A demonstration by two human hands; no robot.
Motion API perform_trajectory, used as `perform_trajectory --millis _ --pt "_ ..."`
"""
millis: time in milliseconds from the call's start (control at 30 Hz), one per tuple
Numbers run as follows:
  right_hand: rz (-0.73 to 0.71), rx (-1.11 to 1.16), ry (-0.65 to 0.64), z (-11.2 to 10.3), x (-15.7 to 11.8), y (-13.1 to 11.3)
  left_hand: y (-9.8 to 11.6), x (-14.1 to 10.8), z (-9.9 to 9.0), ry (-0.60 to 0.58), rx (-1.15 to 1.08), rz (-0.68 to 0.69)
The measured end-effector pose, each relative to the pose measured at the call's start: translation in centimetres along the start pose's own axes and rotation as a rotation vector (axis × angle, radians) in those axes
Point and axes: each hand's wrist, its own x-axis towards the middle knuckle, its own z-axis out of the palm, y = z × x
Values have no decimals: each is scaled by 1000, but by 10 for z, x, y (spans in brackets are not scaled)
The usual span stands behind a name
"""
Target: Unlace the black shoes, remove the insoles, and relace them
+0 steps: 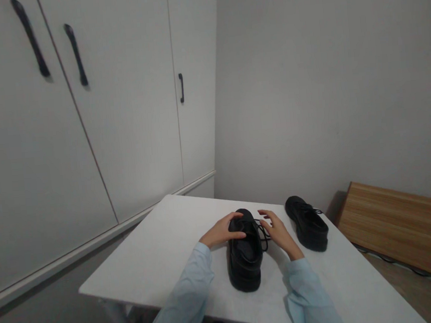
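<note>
A black lace-up shoe (246, 267) stands on the white table in front of me, its toe pointing away and its heel towards me. My left hand (223, 230) grips its left side, with the thumb over the opening and the other fingers across the upper near the laces. Loose black shoelaces (264, 237) hang off the right side of this shoe. Beside them is my right hand (278, 230), thumb and forefinger apart and close to the lace loops. Whether a fingertip touches a lace is hard to make out.
A second black shoe (312, 231) rests near the right edge of the white table (163, 251). White cabinets (136, 113) with dark handles line the left, and a grey wall (325, 81) rises behind. To the right is a wood-grain board (402, 225), with a cable along its lower edge.
</note>
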Motion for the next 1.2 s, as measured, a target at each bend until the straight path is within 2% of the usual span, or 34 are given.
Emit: perform_trajectory --millis 100,200,367,700,967,1200 --pt "0 61 -61 -4 -3 -9 -4 3 2 35 -76 6" --pt "-66 106 -168 -7 -5 -17 -12 7 3 123 -133 25" --pt "-109 136 -296 -5 -7 -19 -24 9 0 284 18 -36" --pt "-29 146 -305 -5 -10 -25 -20 7 -1 260 120 -27" --pt "-92 151 -316 -4 -10 -23 -21 7 2 268 117 -13" --pt "-83 146 -325 -4 -10 -21 -16 7 3 266 93 16"
